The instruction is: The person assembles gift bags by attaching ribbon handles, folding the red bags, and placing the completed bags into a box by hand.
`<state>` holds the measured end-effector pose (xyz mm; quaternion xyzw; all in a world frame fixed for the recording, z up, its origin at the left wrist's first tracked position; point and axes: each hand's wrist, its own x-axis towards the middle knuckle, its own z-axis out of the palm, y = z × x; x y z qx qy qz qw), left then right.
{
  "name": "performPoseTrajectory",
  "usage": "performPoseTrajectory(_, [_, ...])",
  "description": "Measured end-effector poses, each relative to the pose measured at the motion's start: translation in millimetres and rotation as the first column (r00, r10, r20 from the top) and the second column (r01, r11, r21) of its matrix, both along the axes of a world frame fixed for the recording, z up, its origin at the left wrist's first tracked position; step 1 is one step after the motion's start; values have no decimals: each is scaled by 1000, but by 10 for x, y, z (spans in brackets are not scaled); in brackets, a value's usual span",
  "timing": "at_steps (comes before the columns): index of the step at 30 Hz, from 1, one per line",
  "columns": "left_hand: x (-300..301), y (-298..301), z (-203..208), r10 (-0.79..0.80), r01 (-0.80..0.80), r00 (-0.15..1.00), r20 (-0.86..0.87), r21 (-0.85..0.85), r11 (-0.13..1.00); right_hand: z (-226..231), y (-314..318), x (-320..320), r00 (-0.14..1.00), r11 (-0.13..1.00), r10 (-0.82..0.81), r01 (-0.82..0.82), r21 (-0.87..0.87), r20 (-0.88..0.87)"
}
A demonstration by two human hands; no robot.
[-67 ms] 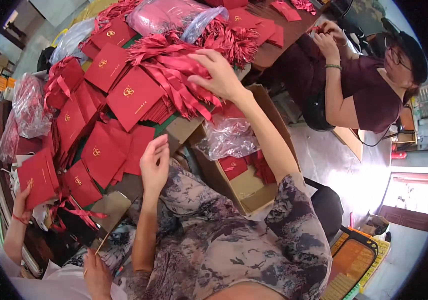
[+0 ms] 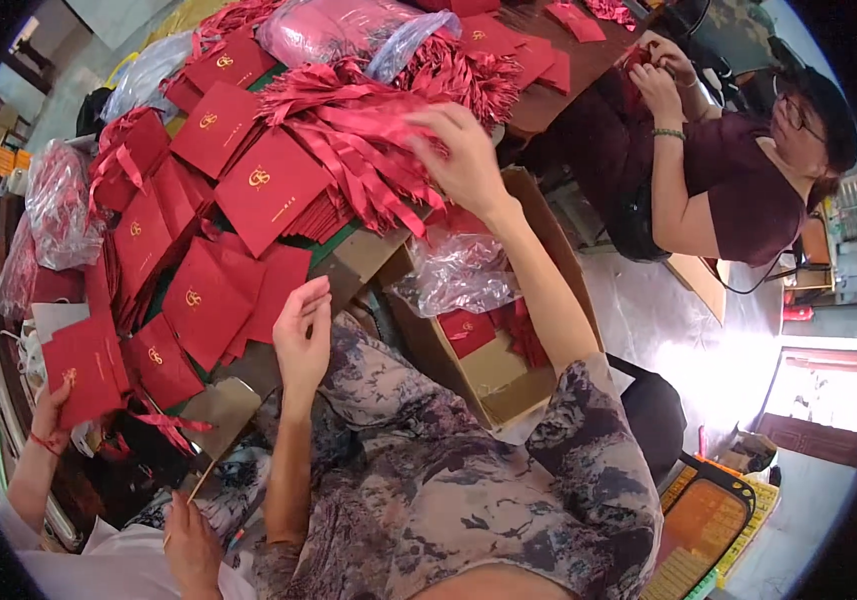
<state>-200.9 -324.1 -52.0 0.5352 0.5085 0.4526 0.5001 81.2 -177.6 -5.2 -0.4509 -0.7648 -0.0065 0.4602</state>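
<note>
My right hand (image 2: 464, 155) reaches out over a heap of red ribbons (image 2: 354, 140) on the table, its fingers spread and touching the strands. My left hand (image 2: 301, 335) hovers above the table's near edge beside a pile of red envelopes with gold emblems (image 2: 204, 295), fingers loosely curled, holding nothing that I can see. More red envelopes (image 2: 269, 185) lie stacked under and around the ribbons.
A cardboard box (image 2: 494, 375) with red envelopes and a plastic bag stands by my right side. A person in a dark red top (image 2: 739, 185) works at the far right. Another person's hand (image 2: 54, 410) at the left holds a red envelope. Plastic bags (image 2: 329, 30) lie at the back.
My right hand has moved slightly right and up over the ribbons. My left hand has dropped a little. The hand at the left has lowered its envelope.
</note>
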Motion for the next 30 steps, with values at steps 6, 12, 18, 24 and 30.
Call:
performPoseTrajectory(6, [-195,-278,-77,78,-78,993,84,-8,997,-142,-951,79,975,985,-28,-11,-174,-221])
performPoseTrajectory(12, [-324,-318,-223,128,-129,991,24,37,991,-393,-1420,157,925,926,-169,30,-375,-341])
performPoseTrajectory(18, [-267,-608,-13,202,-188,917,-345,74,979,-1376,-2260,133,781,661,-531,137,-738,-330])
performPoseTrajectory(24, [152,-853,-144,107,-111,976,-188,-10,994,-3168,-3631,936,961,318,-33,270,-909,274])
performPoseTrajectory(30, [73,-1020,-127,129,-119,973,-190,61,991,-3510,-4214,953,997,289,-54,62,-955,48])
